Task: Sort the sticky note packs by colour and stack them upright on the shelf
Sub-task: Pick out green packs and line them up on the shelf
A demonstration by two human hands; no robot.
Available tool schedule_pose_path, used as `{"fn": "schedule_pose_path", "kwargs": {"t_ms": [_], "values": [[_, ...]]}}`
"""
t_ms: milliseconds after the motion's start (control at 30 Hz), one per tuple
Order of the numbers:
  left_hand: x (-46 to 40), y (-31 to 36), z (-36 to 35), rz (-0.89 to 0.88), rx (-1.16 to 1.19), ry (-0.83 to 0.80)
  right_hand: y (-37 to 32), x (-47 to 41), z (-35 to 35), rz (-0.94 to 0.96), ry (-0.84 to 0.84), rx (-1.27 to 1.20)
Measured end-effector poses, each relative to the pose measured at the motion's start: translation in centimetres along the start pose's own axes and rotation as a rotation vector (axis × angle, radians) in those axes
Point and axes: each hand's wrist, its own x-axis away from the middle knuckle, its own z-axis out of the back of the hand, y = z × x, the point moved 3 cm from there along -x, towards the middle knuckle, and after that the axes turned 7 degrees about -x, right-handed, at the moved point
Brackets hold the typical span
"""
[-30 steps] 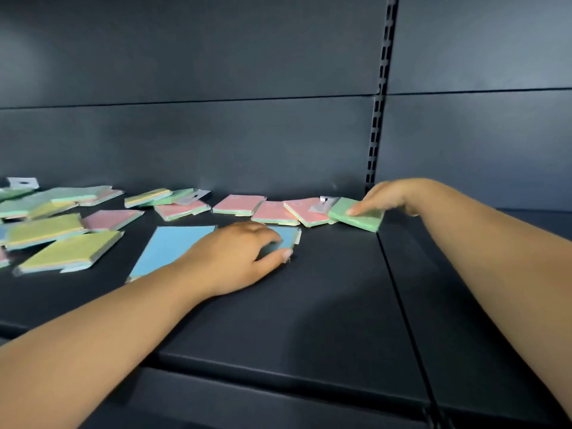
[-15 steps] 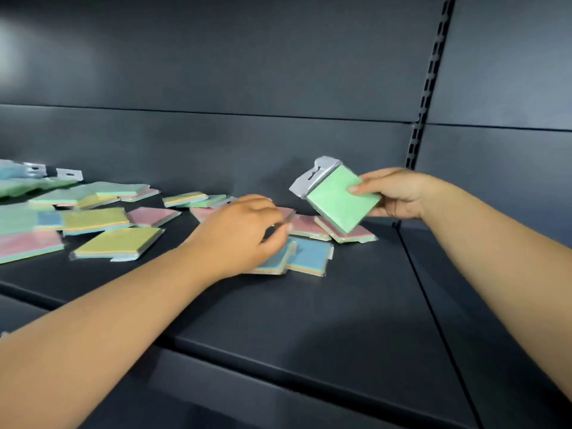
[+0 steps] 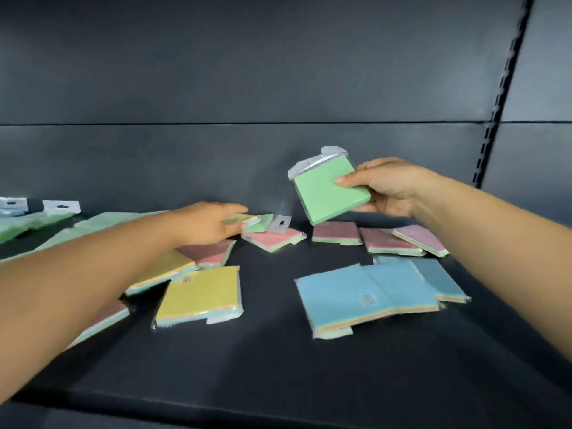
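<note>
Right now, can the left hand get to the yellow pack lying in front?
Probably yes. The yellow pack lies flat and uncovered beside the left forearm, with nothing on top. The left hand is reaching past it toward a small green pack, so it would pull back.

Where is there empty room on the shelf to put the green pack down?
The shelf is bare along its front edge, below the yellow pack and the blue packs, and in the gap between them. The back is crowded with pink packs. The right hand holds the green pack.

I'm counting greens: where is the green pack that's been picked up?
Right of centre in the head view, the green pack is held in the right hand, above the pink packs.
</note>
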Motion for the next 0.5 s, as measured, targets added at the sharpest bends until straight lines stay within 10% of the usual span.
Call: {"fn": "schedule_pose_path", "kwargs": {"t_ms": [500], "values": [[-9.7,-0.5,-0.9,-0.097,0.393,-0.493,1.2,-2.4,-2.4,-0.053,0.147,-0.172]]}}
